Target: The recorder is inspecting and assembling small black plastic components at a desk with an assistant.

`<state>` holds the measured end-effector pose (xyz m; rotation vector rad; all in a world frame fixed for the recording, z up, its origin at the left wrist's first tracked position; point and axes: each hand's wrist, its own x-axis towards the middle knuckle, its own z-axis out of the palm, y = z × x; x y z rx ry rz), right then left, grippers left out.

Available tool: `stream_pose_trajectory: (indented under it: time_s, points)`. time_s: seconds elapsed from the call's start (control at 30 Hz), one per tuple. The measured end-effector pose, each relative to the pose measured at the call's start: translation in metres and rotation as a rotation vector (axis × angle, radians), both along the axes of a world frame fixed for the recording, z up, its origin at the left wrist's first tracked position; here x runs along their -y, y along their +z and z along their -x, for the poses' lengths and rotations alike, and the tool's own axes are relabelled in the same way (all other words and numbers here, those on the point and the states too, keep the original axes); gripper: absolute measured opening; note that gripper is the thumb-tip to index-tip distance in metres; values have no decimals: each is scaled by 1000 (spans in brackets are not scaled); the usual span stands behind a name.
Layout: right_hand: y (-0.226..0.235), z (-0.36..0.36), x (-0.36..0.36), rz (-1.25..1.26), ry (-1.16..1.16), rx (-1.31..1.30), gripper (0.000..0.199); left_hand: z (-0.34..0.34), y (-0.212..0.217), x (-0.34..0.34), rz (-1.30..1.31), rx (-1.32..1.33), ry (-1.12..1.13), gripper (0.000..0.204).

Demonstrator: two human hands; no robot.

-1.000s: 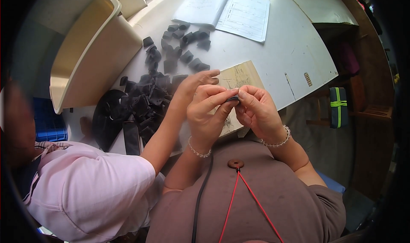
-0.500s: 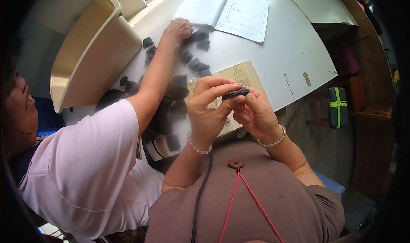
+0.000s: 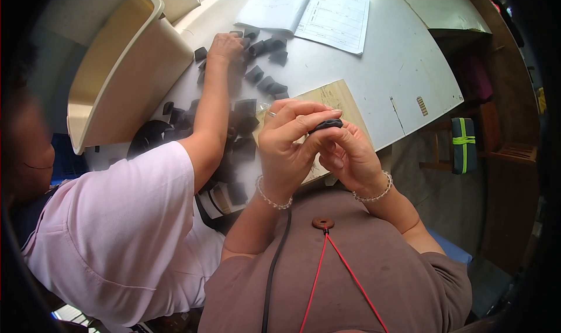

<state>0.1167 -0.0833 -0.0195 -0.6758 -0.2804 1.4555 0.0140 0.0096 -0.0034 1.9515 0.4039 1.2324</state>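
A small dark, rubbery-looking piece (image 3: 325, 125) is pinched between my two hands above the near edge of the table. My left hand (image 3: 286, 137) wraps its fingers over the top of it, with the thumb beneath. From the other side my right hand (image 3: 349, 152) grips its right end between thumb and fingers. Much of the piece is hidden by my fingers, so its exact kind cannot be made out. Under my hands lies a worn wooden board (image 3: 336, 96). Many similar black pieces (image 3: 255, 74) are scattered on the table to the left.
A co-worker's hand (image 3: 227, 45) reaches among the black pieces, the arm crossing the table at my left. An open notebook (image 3: 274, 8) and a printed form (image 3: 333, 17) lie at the back. A cream plastic bin (image 3: 125, 78) leans at the left. A stool (image 3: 463, 146) stands to the right.
The co-worker's hand has moved left and slightly nearer among the black pieces. My fingers have shifted a little on the dark piece, which now sits flatter between them.
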Motion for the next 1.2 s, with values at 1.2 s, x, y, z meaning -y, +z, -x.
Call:
stream_pose_trajectory:
  time_s: [1.2]
  points:
    - [-11, 4, 3, 48, -38, 55, 15, 0, -19, -1, 9, 94, -37, 15]
